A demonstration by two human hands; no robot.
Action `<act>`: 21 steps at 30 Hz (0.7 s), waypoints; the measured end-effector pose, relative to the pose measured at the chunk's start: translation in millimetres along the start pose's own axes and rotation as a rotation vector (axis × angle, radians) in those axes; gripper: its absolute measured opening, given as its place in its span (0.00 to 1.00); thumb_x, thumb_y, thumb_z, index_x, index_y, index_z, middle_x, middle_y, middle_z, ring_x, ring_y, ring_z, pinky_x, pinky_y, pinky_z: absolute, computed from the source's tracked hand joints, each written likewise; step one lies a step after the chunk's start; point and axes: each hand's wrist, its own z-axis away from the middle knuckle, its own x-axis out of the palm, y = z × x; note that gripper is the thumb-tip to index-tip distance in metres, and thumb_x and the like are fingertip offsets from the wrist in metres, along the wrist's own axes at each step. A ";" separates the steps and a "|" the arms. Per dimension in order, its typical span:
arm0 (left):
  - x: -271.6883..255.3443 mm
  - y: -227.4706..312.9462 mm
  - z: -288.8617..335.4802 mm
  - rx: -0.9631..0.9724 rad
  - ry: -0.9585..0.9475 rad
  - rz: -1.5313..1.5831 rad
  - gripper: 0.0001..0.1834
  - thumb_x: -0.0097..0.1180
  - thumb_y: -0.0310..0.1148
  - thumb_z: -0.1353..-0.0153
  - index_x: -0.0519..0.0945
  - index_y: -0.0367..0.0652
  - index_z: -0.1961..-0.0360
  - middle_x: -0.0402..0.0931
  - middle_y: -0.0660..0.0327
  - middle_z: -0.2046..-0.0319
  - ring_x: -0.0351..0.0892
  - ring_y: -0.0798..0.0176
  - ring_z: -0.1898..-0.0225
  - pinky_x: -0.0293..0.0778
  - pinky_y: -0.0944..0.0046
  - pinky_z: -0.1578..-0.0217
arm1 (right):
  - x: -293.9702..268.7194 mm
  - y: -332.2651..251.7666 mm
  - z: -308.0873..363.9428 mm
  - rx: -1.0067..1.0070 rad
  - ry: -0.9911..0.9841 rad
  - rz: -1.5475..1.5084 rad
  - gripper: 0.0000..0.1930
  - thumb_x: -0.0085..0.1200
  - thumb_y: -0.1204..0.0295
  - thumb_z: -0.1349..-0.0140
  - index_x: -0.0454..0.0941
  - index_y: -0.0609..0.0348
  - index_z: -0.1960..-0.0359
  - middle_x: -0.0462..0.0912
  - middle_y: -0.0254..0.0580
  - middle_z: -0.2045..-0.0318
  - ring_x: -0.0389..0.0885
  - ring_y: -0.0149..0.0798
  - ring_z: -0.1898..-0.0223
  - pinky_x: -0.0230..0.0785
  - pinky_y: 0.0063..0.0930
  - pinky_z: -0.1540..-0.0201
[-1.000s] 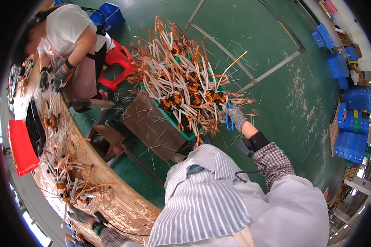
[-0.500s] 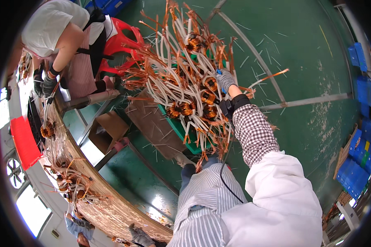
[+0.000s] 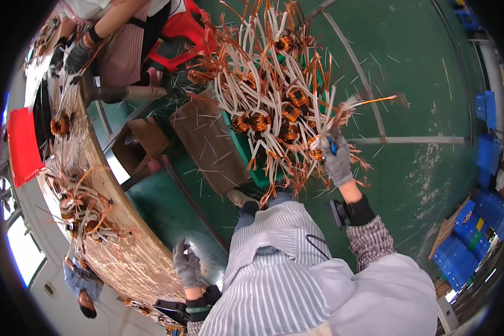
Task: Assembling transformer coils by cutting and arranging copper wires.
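My right hand (image 3: 337, 159), in a grey glove, is closed on a copper-wound ring coil (image 3: 316, 147) at the right side of a big heap. White-sleeved leads with bare copper ends rise from it, blurred by motion. A small blue patch shows at the fingers; I cannot tell what it is. The heap of similar coils (image 3: 259, 122) fills and overhangs a green crate (image 3: 259, 175) on the floor. My left hand (image 3: 188, 267), also gloved in grey, is by the workbench edge with its fingers apart and nothing visible in it.
The wooden workbench (image 3: 137, 246) curves along the left, bearing another coil pile (image 3: 84, 210). A co-worker's gloved hands (image 3: 78, 56) handle wires at upper left, near a red stool (image 3: 193, 33). Brown board (image 3: 207, 145), cardboard box (image 3: 140, 143) and blue crates (image 3: 467, 241) stand around.
My right hand has drawn back toward me and right from the heap, bringing a coil with it. My left hand has risen further into view beside the bench. The view has shifted.
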 end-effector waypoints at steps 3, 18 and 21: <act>-3.3 5.1 -7.6 -0.043 -0.246 0.246 0.24 0.50 0.26 0.43 0.64 0.42 0.44 0.70 0.60 0.59 0.65 0.75 0.82 0.65 0.77 0.84 | -34.4 -74.0 49.9 0.171 -0.055 -0.152 0.09 0.47 0.70 0.39 0.71 0.63 0.63 0.73 0.42 0.71 0.73 0.33 0.71 0.65 0.25 0.67; -41.7 81.2 3.4 0.928 -1.099 0.507 0.53 0.75 0.34 0.72 0.58 0.42 0.42 0.65 0.59 0.49 0.62 0.62 0.45 0.59 0.63 0.44 | -45.0 -359.4 159.5 -0.220 -0.683 -1.052 0.21 0.47 0.59 0.40 0.56 0.54 0.86 0.59 0.37 0.78 0.66 0.36 0.72 0.66 0.27 0.73; -61.6 57.9 3.9 0.925 -0.980 0.531 0.46 0.74 0.32 0.69 0.62 0.42 0.46 0.69 0.61 0.54 0.66 0.63 0.49 0.63 0.62 0.46 | -28.4 -373.5 160.1 -0.180 -0.665 -1.164 0.18 0.45 0.62 0.39 0.55 0.53 0.83 0.60 0.37 0.75 0.65 0.36 0.70 0.66 0.28 0.71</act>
